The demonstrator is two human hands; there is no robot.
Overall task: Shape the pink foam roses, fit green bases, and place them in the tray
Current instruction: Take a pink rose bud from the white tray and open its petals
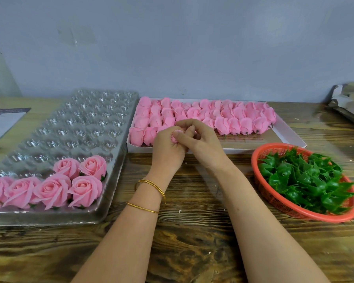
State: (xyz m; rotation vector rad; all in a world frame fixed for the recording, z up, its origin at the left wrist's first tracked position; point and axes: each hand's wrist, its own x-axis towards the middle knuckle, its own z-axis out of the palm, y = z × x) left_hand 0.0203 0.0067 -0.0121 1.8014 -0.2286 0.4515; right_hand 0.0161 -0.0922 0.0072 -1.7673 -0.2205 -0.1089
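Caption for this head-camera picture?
Left hand and right hand shape a pink rose beside the clear tray.

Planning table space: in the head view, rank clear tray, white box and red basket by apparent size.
clear tray
white box
red basket
Tray over box is unsure: the tray reaches nearer the camera.

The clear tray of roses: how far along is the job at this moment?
Done: six finished roses sit in the near cells of the clear tray. In hand: the left hand and the right hand hold one pink rose. Left: most cells are empty; the white box holds many unshaped buds, the red basket many green bases.
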